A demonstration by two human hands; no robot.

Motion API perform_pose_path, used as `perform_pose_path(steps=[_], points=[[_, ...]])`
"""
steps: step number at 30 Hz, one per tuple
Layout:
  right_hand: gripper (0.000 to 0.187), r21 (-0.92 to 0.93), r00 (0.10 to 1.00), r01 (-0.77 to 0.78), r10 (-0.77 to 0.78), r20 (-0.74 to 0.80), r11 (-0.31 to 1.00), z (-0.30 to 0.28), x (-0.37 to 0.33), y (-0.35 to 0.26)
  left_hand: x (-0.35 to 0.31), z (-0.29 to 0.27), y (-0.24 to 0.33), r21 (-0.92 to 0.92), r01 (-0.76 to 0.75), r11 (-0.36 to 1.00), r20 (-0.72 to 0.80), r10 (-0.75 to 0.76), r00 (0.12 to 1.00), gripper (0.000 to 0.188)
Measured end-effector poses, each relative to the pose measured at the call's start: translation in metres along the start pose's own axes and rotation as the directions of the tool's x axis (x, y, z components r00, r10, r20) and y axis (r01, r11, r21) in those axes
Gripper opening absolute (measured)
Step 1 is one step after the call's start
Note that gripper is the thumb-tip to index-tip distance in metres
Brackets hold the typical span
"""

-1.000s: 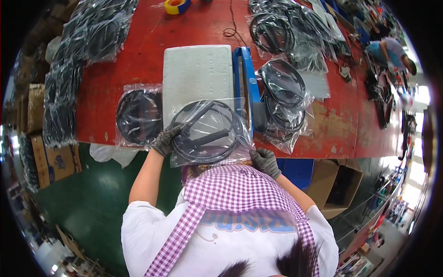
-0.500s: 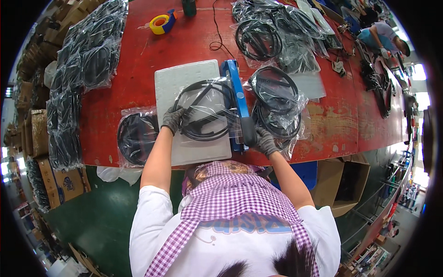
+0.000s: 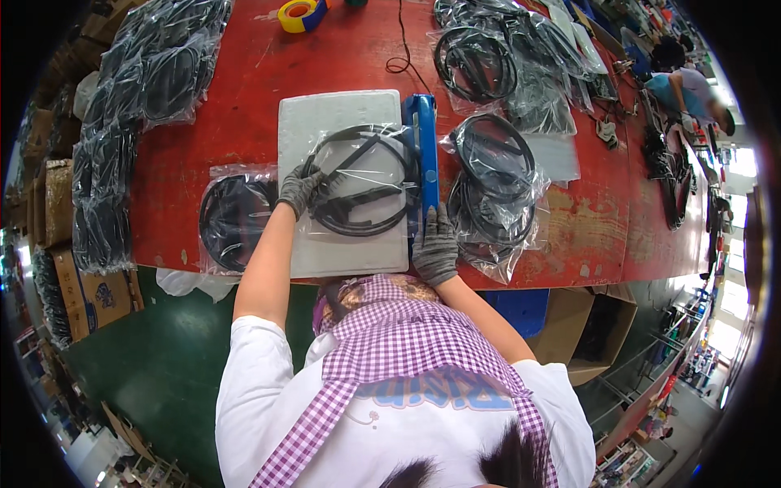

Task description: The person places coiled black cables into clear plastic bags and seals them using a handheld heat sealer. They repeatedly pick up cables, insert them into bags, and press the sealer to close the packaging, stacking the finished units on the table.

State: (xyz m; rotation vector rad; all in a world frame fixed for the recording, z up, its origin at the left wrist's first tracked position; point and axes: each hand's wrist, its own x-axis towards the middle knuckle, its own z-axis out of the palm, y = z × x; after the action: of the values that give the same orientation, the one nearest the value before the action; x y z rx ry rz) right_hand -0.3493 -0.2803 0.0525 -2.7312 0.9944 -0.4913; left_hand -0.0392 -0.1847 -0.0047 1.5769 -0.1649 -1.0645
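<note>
A clear plastic bag with a coiled black cable [image 3: 359, 231] and straight black pieces in it lies over a white foam slab [image 3: 335, 108]. My left hand [image 3: 302, 190], in a grey knit glove, is closed on the bag's left side at the coil. The bag's right end reaches a long blue bag sealer [image 3: 424, 134], whose arm is down. My right hand [image 3: 437, 250], gloved alike, lies on the near end of the sealer's arm with its fingers stretched out. It covers the black handle.
Left of the slab sits a bagged coil [image 3: 234, 220]; more bagged coils [image 3: 494, 154] lie right of the sealer. Rows of filled bags [image 3: 108, 195] line the table's left. Yellow tape [image 3: 298, 16] and a dark cord [image 3: 401, 49] are behind. A person [image 3: 691, 95] works far right.
The sealer's arm has come down over the bag's right end. My right hand has moved from beside the black handle to on top of it. My left hand stays at the bag.
</note>
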Motion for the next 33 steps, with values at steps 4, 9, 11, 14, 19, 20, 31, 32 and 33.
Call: perform_pose_path(steps=[4, 9, 11, 14, 19, 20, 31, 32, 33], points=[[0.053, 0.102, 0.993, 0.082, -0.072, -0.097, 0.991, -0.002, 0.000, 0.005, -0.034, 0.012, 0.037, 0.766, -0.043, 0.641, -0.104, 0.189, 0.976, 0.038], [0.051, 0.146, 0.996, 0.055, -0.043, -0.081, 0.988, 0.002, -0.002, 0.006, -0.059, 0.009, 0.016, 0.913, 0.132, 0.386, -0.166, 0.057, 0.984, 0.047], [0.051, 0.147, 0.996, 0.043, -0.031, -0.084, 0.988, -0.001, -0.003, 0.007, -0.065, 0.017, 0.013, 0.887, 0.105, 0.450, -0.145, 0.054, 0.988, 0.049], [0.051, 0.203, 0.994, 0.046, -0.025, -0.107, 0.978, 0.000, -0.002, 0.008, -0.053, 0.013, 0.004, 0.503, 0.161, 0.849, -0.210, -0.061, 0.976, 0.033], [0.049, 0.244, 0.994, 0.030, -0.004, -0.110, 0.969, -0.004, -0.003, 0.011, -0.058, -0.002, -0.029, -0.161, 0.170, 0.972, -0.093, -0.187, 0.978, 0.015], [0.048, 0.249, 0.992, 0.035, -0.003, -0.128, 0.968, -0.004, -0.003, 0.011, -0.057, -0.006, -0.030, -0.210, 0.197, 0.958, -0.079, -0.217, 0.973, 0.015], [0.044, 0.229, 0.990, 0.028, 0.004, -0.139, 0.973, -0.005, -0.005, 0.009, -0.049, -0.008, -0.015, -0.438, 0.416, 0.797, 0.209, -0.360, 0.909, 0.033], [0.044, 0.225, 0.990, 0.033, -0.001, -0.140, 0.974, -0.005, -0.005, 0.009, -0.054, -0.003, -0.008, -0.425, 0.414, 0.805, 0.229, -0.346, 0.910, 0.035], [0.044, 0.218, 0.988, 0.033, 0.001, -0.152, 0.975, -0.004, -0.005, 0.010, -0.059, 0.003, -0.002, -0.413, 0.412, 0.812, 0.250, -0.333, 0.909, 0.037]])
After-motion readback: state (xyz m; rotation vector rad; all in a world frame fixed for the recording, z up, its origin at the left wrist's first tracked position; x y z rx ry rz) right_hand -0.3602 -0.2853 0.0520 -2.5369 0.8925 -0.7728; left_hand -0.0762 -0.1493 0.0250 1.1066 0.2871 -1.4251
